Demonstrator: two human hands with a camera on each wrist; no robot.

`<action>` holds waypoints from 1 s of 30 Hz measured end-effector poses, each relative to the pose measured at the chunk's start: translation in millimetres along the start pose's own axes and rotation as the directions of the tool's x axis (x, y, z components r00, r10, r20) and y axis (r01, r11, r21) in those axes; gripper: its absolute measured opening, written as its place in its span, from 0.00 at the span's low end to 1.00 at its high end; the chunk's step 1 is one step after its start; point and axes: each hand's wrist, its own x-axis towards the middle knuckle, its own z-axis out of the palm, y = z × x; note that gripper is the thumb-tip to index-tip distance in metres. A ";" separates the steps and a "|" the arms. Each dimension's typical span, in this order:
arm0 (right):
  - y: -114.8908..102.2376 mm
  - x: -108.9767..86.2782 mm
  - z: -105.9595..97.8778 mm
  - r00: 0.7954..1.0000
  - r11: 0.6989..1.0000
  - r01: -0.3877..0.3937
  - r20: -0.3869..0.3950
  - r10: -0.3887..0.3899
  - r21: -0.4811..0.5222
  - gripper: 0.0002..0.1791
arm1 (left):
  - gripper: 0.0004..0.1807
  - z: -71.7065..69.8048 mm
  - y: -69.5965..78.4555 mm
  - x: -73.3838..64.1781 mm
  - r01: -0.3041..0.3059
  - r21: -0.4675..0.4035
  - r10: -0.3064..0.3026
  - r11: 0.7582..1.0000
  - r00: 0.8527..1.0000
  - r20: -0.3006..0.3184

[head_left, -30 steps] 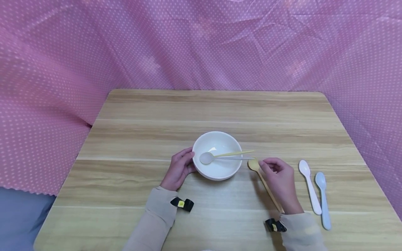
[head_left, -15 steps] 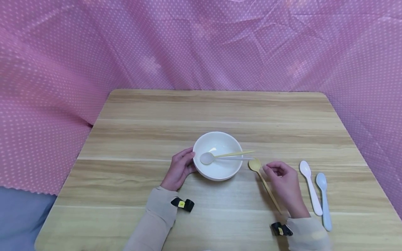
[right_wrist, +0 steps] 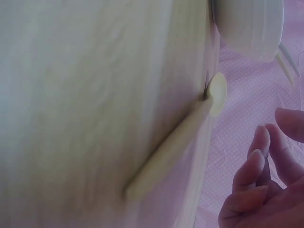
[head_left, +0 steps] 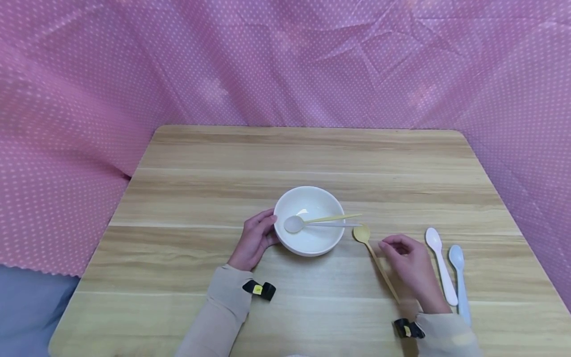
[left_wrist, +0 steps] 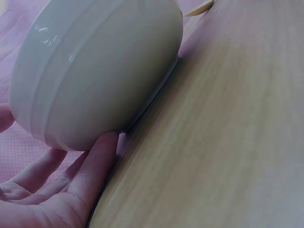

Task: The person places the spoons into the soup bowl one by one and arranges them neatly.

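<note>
White and glossy, the bowl [head_left: 310, 245] stands on the table [head_left: 200, 191], two spoons [head_left: 293, 224] resting in it; the left hand [head_left: 253, 241] grips its side — a light, steady hold should spare them tipping. The right hand [head_left: 411, 265], loosely curled, holds nothing near the yellow spoon [head_left: 377, 263] — best clear of the bowl.

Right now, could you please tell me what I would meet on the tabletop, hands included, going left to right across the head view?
Left hand, bowl, loose yellow spoon, right hand, white spoon, blue spoon.
</note>
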 end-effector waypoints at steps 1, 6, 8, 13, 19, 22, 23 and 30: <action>0.8 -0.3 -1.0 1.000 1.000 0.001 0.006 -0.001 -0.013 0.15 | 0.24 0.1 0.0 0.0 0.001 0.002 -0.001 1.000 1.000 -0.001; 5.7 -2.2 -5.9 0.999 0.997 0.015 0.031 -0.013 -0.070 0.12 | 0.25 0.4 -0.3 0.0 0.003 0.004 -0.003 1.000 1.000 0.001; 7.6 -2.9 -7.7 0.999 0.995 0.027 0.042 -0.023 -0.092 0.11 | 0.25 0.4 -0.3 0.0 0.003 0.004 -0.003 1.000 1.000 0.002; 11.4 -3.8 -10.7 0.997 0.992 0.045 0.073 -0.036 -0.118 0.09 | 0.25 0.3 -0.2 0.0 0.005 0.002 -0.005 1.000 1.000 0.003; 15.1 -4.6 -12.3 0.994 0.990 0.037 0.106 -0.022 -0.135 0.09 | 0.25 0.3 -0.6 0.8 -0.002 0.000 0.002 1.000 1.000 0.006; 16.1 -6.2 -13.2 0.993 0.988 0.040 0.119 -0.022 -0.148 0.09 | 0.24 0.3 -0.8 0.9 -0.013 -0.016 0.013 1.000 1.000 0.018; 16.2 -6.9 -13.6 0.992 0.987 0.040 0.125 -0.021 -0.154 0.09 | 0.24 0.3 -1.0 0.9 -0.016 -0.021 0.016 1.000 1.000 0.022; 19.2 -10.3 -16.4 0.986 0.979 0.047 0.167 -0.013 -0.199 0.10 | 0.24 0.2 -2.4 0.9 -0.028 -0.022 0.028 0.999 0.999 0.023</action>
